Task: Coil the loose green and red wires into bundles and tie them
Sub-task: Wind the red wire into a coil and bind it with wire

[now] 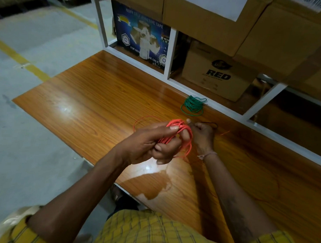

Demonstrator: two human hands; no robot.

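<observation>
Here the left hand (pixel 148 141) curls its fingers round a red wire bundle (pixel 179 134) above the wooden table (pixel 95 93), its long loop running from seven to one o'clock, while the right hand (pixel 203 133) pinches the top, and the green wire bundle (pixel 193 105) lies at one o'clock.

A glossy wood-grain counter (pixel 95 93) carries the work, set against a white shelf frame (pixel 193 89) at its far edge. A coiled green wire bundle (pixel 192 105) lies on it near that frame. A loose red wire strand (pixel 225 132) trails across the surface beside it.
</observation>
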